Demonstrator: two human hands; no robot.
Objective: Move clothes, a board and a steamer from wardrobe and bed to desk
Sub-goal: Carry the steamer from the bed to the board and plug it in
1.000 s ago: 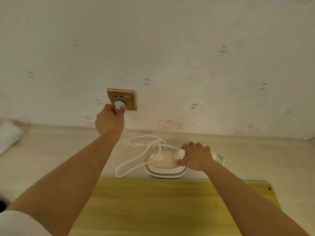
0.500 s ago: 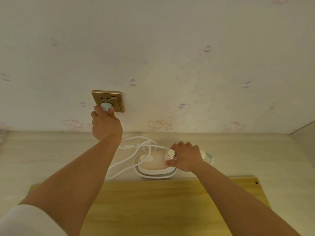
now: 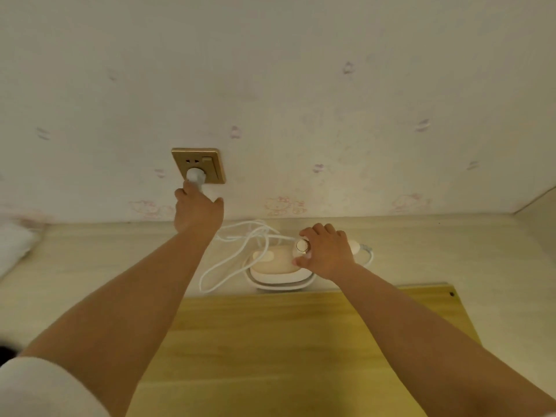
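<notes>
A peach and white steamer (image 3: 278,266) lies on the pale desk (image 3: 436,251) against the wall. My right hand (image 3: 326,251) is closed over its handle, next to a round knob. Its white cord (image 3: 237,251) loops across the desk up to a white plug (image 3: 195,176) seated in a gold wall socket (image 3: 199,165). My left hand (image 3: 198,212) sits just below the plug, fingertips touching it, thumb spread out. A yellow wooden board (image 3: 285,341) lies flat on the desk in front of the steamer, under my forearms.
White cloth (image 3: 13,245) lies at the desk's far left edge. The wallpapered wall (image 3: 331,115) rises right behind the steamer. A side panel (image 3: 538,203) closes off the desk's right end.
My left hand has slid down from gripping the plug, which now sits in the socket. My right hand stays on the steamer. The view has shifted slightly.
</notes>
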